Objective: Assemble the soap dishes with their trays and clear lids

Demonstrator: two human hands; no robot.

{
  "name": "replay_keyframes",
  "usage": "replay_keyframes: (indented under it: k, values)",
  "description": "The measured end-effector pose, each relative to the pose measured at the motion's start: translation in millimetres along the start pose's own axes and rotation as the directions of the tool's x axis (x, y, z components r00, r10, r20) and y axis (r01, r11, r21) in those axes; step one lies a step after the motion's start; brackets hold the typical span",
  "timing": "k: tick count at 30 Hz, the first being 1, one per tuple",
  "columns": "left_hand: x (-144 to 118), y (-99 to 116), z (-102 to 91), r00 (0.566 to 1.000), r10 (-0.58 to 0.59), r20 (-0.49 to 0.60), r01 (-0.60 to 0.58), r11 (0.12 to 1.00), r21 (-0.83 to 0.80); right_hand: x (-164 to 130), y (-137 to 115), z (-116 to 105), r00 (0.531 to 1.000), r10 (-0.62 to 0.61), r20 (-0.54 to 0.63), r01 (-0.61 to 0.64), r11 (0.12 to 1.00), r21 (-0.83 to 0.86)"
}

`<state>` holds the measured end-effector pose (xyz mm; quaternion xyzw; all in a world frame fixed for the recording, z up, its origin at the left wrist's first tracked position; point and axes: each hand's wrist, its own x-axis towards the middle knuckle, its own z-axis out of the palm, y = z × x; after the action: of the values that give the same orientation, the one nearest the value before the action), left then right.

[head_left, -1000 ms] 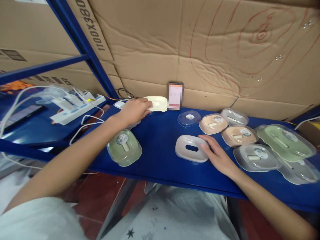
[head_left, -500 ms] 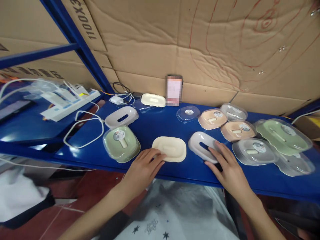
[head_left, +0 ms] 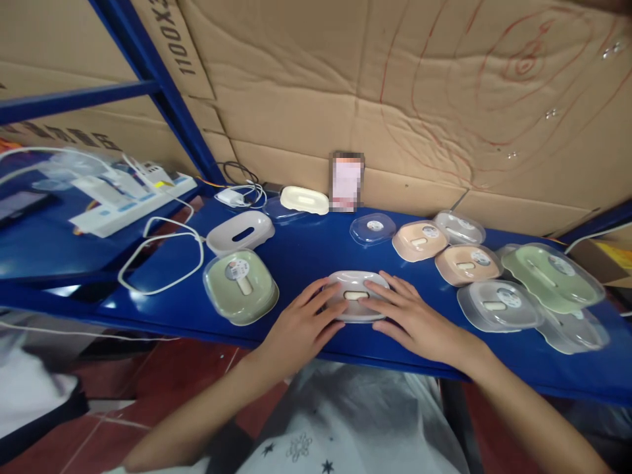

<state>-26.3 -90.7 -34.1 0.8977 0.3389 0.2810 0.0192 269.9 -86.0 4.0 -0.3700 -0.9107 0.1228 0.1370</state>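
A grey oval soap dish top [head_left: 356, 279] with a slot lies near the table's front edge, over a cream base [head_left: 356, 296] that shows through the slot. My left hand [head_left: 305, 319] grips its left end, fingers on the upper face and thumb at the near rim. At the right end, my right hand [head_left: 417, 316] holds it the same way with its fingers spread across the top. The fingers cover both ends of the dish. Left of my hands sits a green soap dish [head_left: 247, 286] under a clear lid with a round label.
Behind are a grey slotted piece [head_left: 239, 232], a cream piece [head_left: 303, 199], a clear lid [head_left: 372, 229] and an upright phone [head_left: 346, 181]. Several lidded dishes, including a peach one [head_left: 469, 264], stand at right. A white cable [head_left: 165, 257] and power strip [head_left: 133, 207] lie left.
My right hand has brought the grey slotted top leftward onto the cream base. My left hand has shifted right, and both hands now hold the stacked pieces.
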Motion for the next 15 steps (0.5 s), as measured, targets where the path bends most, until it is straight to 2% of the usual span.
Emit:
replay_keyframes:
  k: [3, 5, 7, 11, 15]
  values:
    - [1.0, 0.9, 0.1, 0.998, -0.061, -0.033, 0.061, 0.998, 0.010, 26.9, 23.8, -10.0, 0.997, 0.043, -0.058, -0.043, 0.999, 0.011]
    - [1.9, 2.7, 0.2, 0.992, -0.106, -0.064, 0.107, 0.994, 0.004, 47.4, 39.0, -6.1, 0.979, 0.134, -0.155, -0.145, 0.987, -0.063]
    - [1.9, 3.7, 0.4, 0.986, -0.139, -0.091, 0.138, 0.990, -0.015, 62.9, 49.7, 3.8, 0.972, 0.168, -0.167, -0.190, 0.973, -0.128]
    - [-1.0, 2.7, 0.3, 0.977, -0.193, -0.086, 0.187, 0.980, -0.072, 65.8, 52.9, 20.2, 0.992, 0.082, -0.095, -0.093, 0.988, -0.122]
    - [-2.5, 1.1, -5.2, 0.978, -0.209, 0.000, 0.206, 0.962, -0.177, 51.2, 48.2, 19.0, 0.986, 0.026, -0.162, -0.045, 0.993, -0.112]
